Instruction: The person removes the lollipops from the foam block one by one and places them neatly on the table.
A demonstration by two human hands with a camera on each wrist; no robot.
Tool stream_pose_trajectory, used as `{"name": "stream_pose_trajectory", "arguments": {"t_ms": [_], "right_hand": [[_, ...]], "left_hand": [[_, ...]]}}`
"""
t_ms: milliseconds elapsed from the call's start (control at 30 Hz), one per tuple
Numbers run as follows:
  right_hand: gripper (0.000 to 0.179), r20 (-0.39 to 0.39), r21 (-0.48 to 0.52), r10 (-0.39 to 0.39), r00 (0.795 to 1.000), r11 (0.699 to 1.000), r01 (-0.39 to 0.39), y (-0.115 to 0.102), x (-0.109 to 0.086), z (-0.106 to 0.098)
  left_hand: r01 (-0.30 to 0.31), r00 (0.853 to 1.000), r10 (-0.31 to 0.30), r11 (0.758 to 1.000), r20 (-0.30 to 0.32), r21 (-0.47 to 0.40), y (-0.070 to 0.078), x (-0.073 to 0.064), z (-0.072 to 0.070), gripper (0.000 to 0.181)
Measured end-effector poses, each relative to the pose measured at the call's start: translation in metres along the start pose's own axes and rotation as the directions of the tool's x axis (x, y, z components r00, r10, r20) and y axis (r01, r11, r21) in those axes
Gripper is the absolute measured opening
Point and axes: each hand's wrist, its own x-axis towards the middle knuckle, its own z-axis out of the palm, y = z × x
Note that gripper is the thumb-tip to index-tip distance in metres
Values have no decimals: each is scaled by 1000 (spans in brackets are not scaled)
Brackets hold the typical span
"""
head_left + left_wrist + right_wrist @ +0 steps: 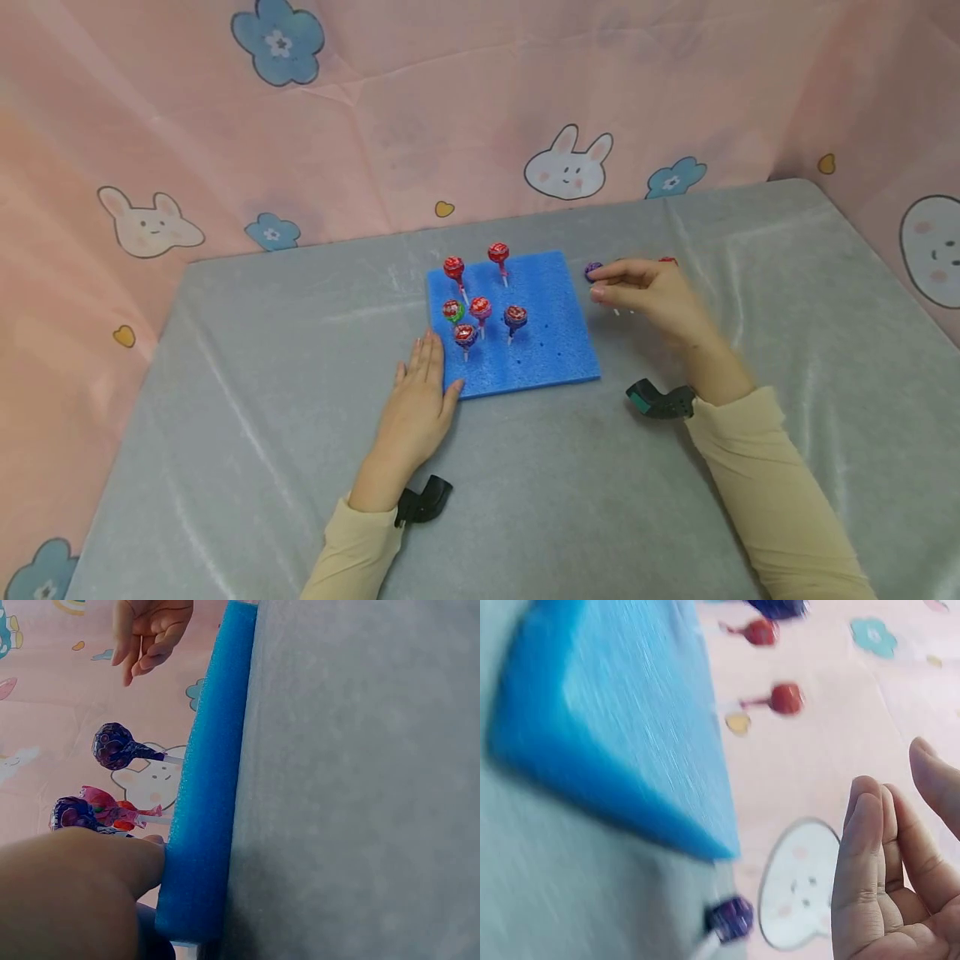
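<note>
A blue foam board [555, 358] lies on the table with several wrapped lollipops stuck upright in it. Two red lollipops [453, 267] stand toward the back; a green-and-red lollipop [453, 311], a pink lollipop [481, 308] and two dark blue lollipops [516, 317] stand nearer the middle and left. My left hand [415, 408] rests along the board's left edge, thumb by the front corner. Right of the board, my right hand [656, 296] hovers with fingers extended and thumb apart, holding nothing. Close to its fingertips lies a purple lollipop [732, 919]. The hand partly hides other lollipops.
A red lollipop [667, 260] shows behind my right hand, on the grey-covered table [300, 433]. Small holes dot the right part of the board. A pink printed curtain [420, 125] hangs behind the table. Each wrist wears a black device [426, 500].
</note>
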Motion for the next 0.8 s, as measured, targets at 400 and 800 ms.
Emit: {"name": "stream_pose_trajectory", "arguments": {"t_ms": [400, 800], "right_hand": [[32, 106, 137, 53, 993, 988, -67, 5, 0, 49], [34, 109, 230, 73, 991, 968, -97, 10, 0, 69]], "left_hand": [[0, 1000, 0, 1000, 1, 2, 0, 1, 0, 65], [1, 1000, -1, 1000, -1, 2, -1, 2, 1, 65]]}}
